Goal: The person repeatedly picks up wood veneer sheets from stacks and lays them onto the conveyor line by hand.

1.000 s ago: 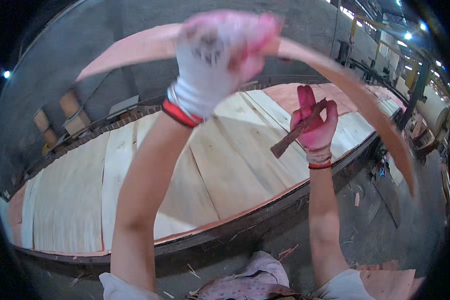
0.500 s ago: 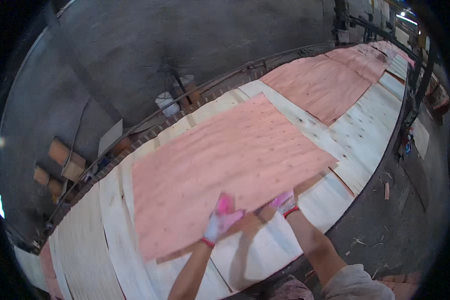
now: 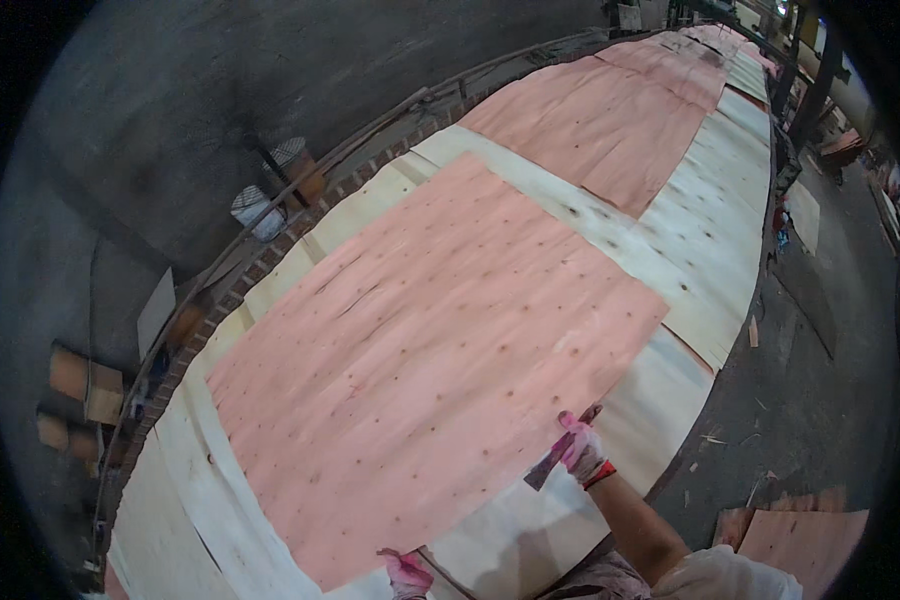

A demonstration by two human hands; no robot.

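Note:
A large pink wood veneer sheet (image 3: 440,340), dotted with small knots, lies flat over pale veneer sheets (image 3: 540,520). At its near edge is my left hand (image 3: 407,576) in a pink-stained glove, fingers closed on that edge; the frame's bottom cuts off part of it. My right hand (image 3: 582,450), also in a stained glove with a red cuff, is closed around a dark flat-bladed scraper (image 3: 544,472). Its blade points down and left beside the sheet's near right edge, and the handle end sticks out above my fingers.
More pink sheets (image 3: 590,120) lie further along the long surface. A brick edging (image 3: 345,190) runs along its far side, with white buckets (image 3: 257,212) and cardboard boxes (image 3: 85,385) beyond. Pink veneer pieces (image 3: 805,545) and scraps lie on the floor to the right.
The pink sheet now lies flatter and appears nearer in the view. My left hand has moved down and left along its edge. The scraper in my right hand now shows clearly.

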